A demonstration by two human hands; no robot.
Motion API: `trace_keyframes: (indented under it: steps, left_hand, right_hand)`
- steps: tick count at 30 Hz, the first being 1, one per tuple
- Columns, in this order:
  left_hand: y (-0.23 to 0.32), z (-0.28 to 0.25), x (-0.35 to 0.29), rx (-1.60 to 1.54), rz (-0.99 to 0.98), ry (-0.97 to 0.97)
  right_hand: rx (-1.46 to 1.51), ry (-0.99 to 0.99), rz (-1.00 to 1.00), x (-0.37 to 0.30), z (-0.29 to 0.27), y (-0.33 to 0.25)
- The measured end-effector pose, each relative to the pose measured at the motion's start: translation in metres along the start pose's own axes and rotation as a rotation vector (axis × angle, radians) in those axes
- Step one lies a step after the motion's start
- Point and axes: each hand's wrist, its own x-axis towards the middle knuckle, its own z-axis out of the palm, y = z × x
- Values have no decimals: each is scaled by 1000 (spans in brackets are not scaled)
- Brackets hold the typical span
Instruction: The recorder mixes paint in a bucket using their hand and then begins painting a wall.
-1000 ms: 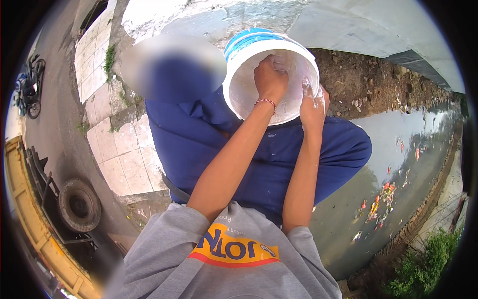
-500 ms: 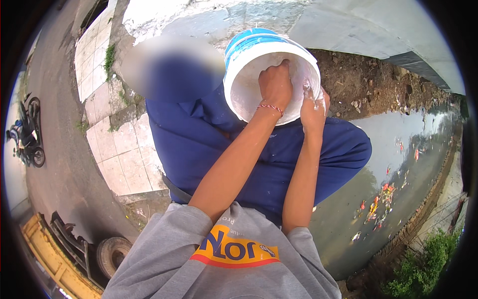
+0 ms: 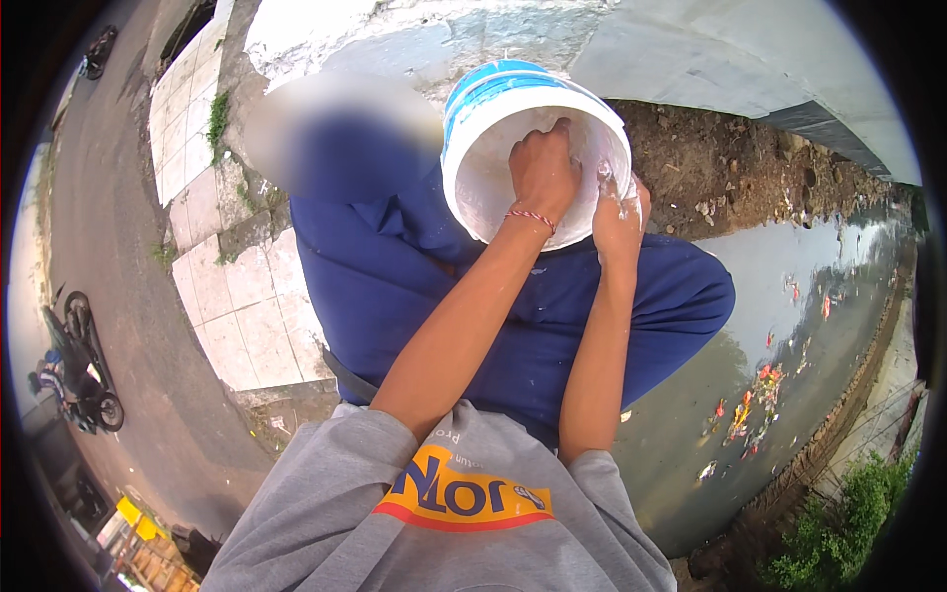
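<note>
A white plastic bucket (image 3: 480, 187) with blue bands outside is tilted so its mouth faces me, above my lap. Its inside is smeared with pale paint-like residue. My left hand (image 3: 546, 168), with a red-and-white cord bracelet at the wrist, is inside the bucket, its fingers curled near the inner wall. Anything within those fingers is hidden. On the bucket's right side, my right hand (image 3: 621, 222) grips the rim, thumb inside and fingers around the outer side. White residue marks that thumb and hand.
Murky water (image 3: 681, 434) with floating litter lies to the right. Pale tiles (image 3: 247, 306) and a road (image 3: 148, 247) with a motorbike (image 3: 84, 365) are on the left. A wall (image 3: 730, 59) stands ahead; a blurred patch (image 3: 345, 138) covers part of the view beside the bucket.
My left hand has shifted slightly inside the bucket. On the road, the motorbike has moved nearer, another shows at the far left, and the yellow truck has mostly left view.
</note>
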Motion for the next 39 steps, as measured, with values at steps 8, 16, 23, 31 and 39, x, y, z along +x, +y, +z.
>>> trace_keyframes:
  steps: [8, 16, 23, 31, 39]
  left_hand:
    - [0, 6, 2, 5, 28, 4]
    - [-3, 3, 3, -47, -90, -49]
    - [1, -4, 2, -44, -104, -33]
    - [-1, -11, 4, -142, -185, -23]
    - [-5, -14, 6, -266, -172, 24]
  right_hand:
    - [41, -9, 22, 0, 1, -1]
    - [-10, -69, 137, -1, -2, 0]
    - [36, -29, 88, -3, 0, 1]
    - [81, -41, 3, 0, 0, 9]
    - [55, -32, 40, 0, 1, 12]
